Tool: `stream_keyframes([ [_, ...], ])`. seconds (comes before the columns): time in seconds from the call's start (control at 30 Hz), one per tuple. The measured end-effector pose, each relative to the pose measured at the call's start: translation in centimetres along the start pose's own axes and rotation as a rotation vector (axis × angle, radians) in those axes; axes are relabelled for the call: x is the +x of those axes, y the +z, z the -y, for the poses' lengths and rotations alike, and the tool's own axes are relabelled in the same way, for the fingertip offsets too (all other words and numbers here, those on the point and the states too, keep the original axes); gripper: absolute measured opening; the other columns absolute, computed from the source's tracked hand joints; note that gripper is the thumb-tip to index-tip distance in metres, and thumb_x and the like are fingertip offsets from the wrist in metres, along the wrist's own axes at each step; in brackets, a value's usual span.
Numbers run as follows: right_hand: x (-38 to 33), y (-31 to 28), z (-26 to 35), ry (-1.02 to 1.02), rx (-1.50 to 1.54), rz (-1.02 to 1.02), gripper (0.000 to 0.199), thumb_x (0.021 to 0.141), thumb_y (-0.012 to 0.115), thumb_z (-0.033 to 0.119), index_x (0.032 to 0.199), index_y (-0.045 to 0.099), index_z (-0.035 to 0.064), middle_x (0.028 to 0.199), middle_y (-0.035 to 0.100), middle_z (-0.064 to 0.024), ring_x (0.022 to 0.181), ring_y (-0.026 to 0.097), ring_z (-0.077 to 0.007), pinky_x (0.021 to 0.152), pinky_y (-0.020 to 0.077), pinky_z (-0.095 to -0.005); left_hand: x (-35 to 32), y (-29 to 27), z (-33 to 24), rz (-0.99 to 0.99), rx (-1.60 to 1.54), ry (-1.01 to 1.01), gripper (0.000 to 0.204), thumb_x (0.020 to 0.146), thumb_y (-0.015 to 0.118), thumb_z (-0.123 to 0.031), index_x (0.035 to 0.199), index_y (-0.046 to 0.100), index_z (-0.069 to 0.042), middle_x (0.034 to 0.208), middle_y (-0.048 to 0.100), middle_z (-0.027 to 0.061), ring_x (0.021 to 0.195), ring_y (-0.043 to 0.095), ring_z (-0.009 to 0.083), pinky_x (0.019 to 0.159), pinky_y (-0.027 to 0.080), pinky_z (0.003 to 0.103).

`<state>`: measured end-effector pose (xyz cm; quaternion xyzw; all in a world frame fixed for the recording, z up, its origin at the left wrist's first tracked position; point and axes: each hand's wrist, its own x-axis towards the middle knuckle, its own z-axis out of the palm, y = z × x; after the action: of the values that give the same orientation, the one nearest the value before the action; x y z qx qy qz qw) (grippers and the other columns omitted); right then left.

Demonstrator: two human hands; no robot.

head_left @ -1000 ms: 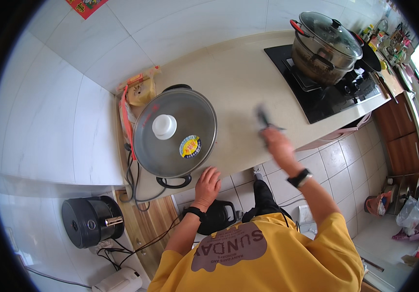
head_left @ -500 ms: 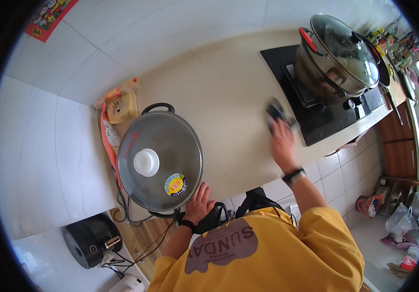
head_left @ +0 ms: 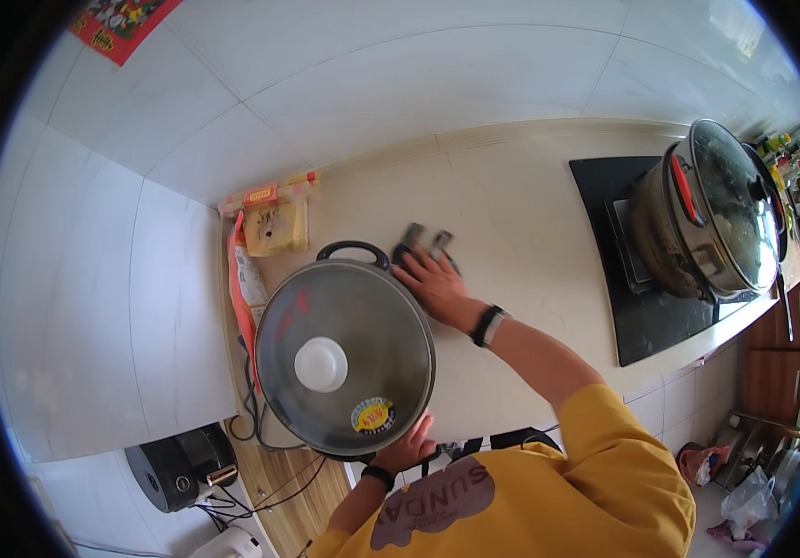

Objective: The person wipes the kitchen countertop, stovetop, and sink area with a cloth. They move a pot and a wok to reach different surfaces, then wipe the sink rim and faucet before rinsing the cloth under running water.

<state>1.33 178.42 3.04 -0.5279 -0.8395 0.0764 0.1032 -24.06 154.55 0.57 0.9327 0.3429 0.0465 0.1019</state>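
Under the right grip point(head_left: 440, 290), spread out on it, the cloth point(head_left: 442, 243) has been shifted away from the hob point(head_left: 637, 325) to worktop point(head_left: 512, 279) just beyond the pan point(head_left: 363, 321); whether the left grip point(head_left: 406, 447) is clenched cannot be told.

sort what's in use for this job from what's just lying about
In use:
- dark cloth-like item, under the right hand
- countertop beneath it

Lying about:
- lidded pan, beside both hands
- lidded pot on the hob
- yellow package
- black appliance
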Motion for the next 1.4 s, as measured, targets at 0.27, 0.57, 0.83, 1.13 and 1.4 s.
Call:
stream_keyframes([
  [0.27, 9.9, 0.7, -8.1, 0.205, -0.123, -0.158, 0.050, 0.089, 0.055, 0.020, 0.138, 0.046, 0.0149, 0.145, 0.043, -0.0102, 0.136, 0.036, -0.0348, 0.104, 0.0290, -0.0625, 0.4, -0.4, 0.1, -0.033, -0.017, -0.012, 0.048, 0.091, 0.056, -0.043, 0.124, 0.060, -0.008, 0.138, 0.051, 0.0089, 0.127, 0.050, 0.0276, 0.107, 0.039, 0.043],
  [0.57, 2.9, -2.5, -15.6, 0.892, -0.133, -0.153, 0.059, 0.098, 0.047, 0.041, 0.149, 0.034, 0.0131, 0.158, 0.027, -0.0119, 0.144, 0.024, -0.0378, 0.113, 0.0190, -0.0600, 0.3, 0.0, 0.0, -0.073, -0.023, -0.021, 0.049, 0.093, 0.054, -0.043, 0.128, 0.058, -0.009, 0.140, 0.051, 0.0088, 0.128, 0.050, 0.0287, 0.107, 0.041, 0.045],
  [0.83, -16.4, -2.5, -8.3, 1.004, -0.120, -0.182, 0.058, 0.096, 0.046, 0.031, 0.146, 0.034, 0.0045, 0.154, 0.030, -0.0180, 0.144, 0.024, -0.0388, 0.116, 0.0175, -0.0556, 0.5, 0.4, 0.1, -0.136, 0.087, 0.003, 0.054, 0.093, 0.052, -0.042, 0.136, 0.051, -0.011, 0.147, 0.045, 0.0086, 0.132, 0.045, 0.0291, 0.105, 0.040, 0.042],
  [1.13, -50.9, -3.8, 4.9, 1.343, -0.106, -0.299, 0.028, 0.090, 0.052, 0.004, 0.115, 0.064, 0.0076, 0.117, 0.065, -0.0111, 0.115, 0.058, -0.0319, 0.095, 0.0475, -0.0412, 1.1, -0.5, -0.2, -0.216, 0.078, 0.039, 0.052, 0.089, 0.059, -0.039, 0.131, 0.052, -0.011, 0.143, 0.047, 0.0075, 0.132, 0.043, 0.0276, 0.106, 0.037, 0.043],
  [1.4, -33.4, -11.6, -2.2, 0.876, -0.069, -0.544, 0.039, 0.086, 0.055, 0.000, 0.123, 0.059, 0.0073, 0.123, 0.061, -0.0121, 0.118, 0.055, -0.0319, 0.096, 0.0472, -0.0398, 0.6, -0.2, -0.1, -0.153, 0.048, 0.001, 0.054, 0.090, 0.057, -0.041, 0.134, 0.051, -0.011, 0.145, 0.047, 0.0065, 0.133, 0.044, 0.0254, 0.107, 0.037, 0.041],
])
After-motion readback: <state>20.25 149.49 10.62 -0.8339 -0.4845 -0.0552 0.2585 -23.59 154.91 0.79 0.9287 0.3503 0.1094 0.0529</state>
